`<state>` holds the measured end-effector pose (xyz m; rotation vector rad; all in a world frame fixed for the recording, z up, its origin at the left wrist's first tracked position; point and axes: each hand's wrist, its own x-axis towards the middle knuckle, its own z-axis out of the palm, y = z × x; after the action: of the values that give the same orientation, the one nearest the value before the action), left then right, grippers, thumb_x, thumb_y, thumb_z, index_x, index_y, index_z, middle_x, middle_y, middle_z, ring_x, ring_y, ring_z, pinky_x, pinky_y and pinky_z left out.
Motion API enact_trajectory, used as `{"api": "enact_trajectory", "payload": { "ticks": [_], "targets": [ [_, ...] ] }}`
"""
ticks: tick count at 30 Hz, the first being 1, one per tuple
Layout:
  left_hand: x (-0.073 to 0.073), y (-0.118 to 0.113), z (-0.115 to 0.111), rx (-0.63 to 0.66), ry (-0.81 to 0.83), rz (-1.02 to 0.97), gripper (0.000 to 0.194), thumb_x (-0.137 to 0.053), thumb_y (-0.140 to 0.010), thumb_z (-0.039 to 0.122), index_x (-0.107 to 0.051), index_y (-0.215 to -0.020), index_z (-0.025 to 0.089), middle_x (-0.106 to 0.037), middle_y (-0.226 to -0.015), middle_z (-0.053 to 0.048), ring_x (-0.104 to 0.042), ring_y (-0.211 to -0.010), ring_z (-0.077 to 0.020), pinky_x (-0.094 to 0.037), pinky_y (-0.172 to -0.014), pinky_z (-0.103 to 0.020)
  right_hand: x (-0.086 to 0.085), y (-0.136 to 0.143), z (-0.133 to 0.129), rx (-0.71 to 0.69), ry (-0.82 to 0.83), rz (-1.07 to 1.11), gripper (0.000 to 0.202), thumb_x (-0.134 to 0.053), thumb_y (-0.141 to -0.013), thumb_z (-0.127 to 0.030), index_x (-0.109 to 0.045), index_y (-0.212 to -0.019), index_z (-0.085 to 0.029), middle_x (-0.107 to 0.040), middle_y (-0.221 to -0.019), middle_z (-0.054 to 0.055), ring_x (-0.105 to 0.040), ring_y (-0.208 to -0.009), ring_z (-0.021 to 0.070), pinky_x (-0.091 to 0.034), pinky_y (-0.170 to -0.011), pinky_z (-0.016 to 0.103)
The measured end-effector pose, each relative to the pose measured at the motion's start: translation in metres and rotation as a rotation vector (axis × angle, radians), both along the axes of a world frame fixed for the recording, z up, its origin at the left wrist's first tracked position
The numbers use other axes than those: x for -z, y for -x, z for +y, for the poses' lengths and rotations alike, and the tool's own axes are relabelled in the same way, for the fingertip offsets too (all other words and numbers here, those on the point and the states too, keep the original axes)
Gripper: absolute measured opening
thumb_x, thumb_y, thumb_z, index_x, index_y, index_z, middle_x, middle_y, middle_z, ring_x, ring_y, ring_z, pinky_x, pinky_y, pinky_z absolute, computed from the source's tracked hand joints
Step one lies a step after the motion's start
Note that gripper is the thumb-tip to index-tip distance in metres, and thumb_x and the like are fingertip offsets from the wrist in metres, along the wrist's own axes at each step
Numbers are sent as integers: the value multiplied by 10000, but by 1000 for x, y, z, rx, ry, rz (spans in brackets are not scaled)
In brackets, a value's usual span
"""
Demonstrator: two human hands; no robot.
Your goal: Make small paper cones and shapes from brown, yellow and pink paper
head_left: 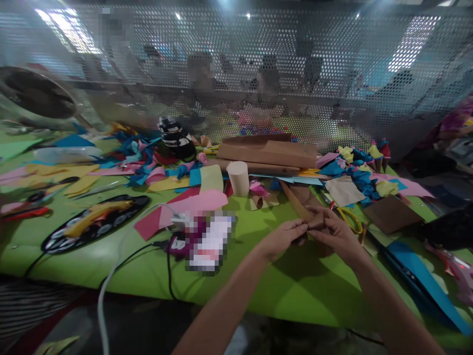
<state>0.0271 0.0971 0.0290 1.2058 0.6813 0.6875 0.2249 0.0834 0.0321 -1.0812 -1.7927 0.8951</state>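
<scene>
Head view: seen from my remote seat, a left hand and a right hand pinch a small piece of folded brown paper between their fingertips, nearly meeting above a green table. The paper sits to the right of center, just beyond the wrists, with a tan strip angling away from it; I cannot tell whether the two are joined.

The fold looks like the weak point. I judge that uneven pressure from the two pinches could skew the crease or tear the paper, and an early release by either hand could let it spring open. Fingers cover much of it, so a crooked edge might escape my notice.

Beside the right hand, a yellow loop handle could catch a knuckle. A wide sweep of the left forearm could bump the phone, while a tug on the white cable, hanging over the near edge, could drag the plug end.
</scene>
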Motion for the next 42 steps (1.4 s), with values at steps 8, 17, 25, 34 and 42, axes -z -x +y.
{"api": "enact_trajectory", "payload": {
  "ticks": [8,17,25,34,42],
  "targets": [
    [2,4,1,17,-2,28,519,-536,-883,675,-579,-822,161,-648,-719,-40,-459,-594,-114,-302,-556,-255,-3,3,0,37,15,36,128,-737,-886,-378,-811,-882,-275,-613,-1333,91,-502,-1356,295,-403,-1147,472],
    [5,6,3,-36,-13,66,484,-581,-873,639,-587,-818,158,-638,-700,-25,-490,-601,-120,-337,-573,-250,-3,3,-1,46,63,112,139,-759,-869,-390,-817,-882,-264,-588,-1369,91,-500,-1353,291,-390,-1160,449],
    [3,5,3,-73,-230,208,419,-458,-974,536,-526,-755,186,-530,-682,9,-455,-625,-131,-346,-607,-273,0,2,1,54,9,59,99,-745,-883,-342,-814,-881,-271,-615,-1291,89,-476,-1376,289,-391,-1150,428],
    [2,5,4,-76,-256,271,418,-425,-989,529,-534,-779,184,-557,-701,9,-464,-597,-119,-365,-581,-256,1,4,1,106,-41,30,75,-743,-881,-307,-809,-896,-275,-625,-1267,94,-514,-1339,289,-421,-1114,447],
    [6,5,6,-88,-252,238,344,-484,-964,471,-501,-764,191,-474,-664,37,-450,-569,-107,-344,-538,-242,1,2,1,122,-56,13,95,-733,-888,-325,-815,-925,-296,-654,-1248,88,-515,-1344,293,-447,-1093,446]
  ]
}}
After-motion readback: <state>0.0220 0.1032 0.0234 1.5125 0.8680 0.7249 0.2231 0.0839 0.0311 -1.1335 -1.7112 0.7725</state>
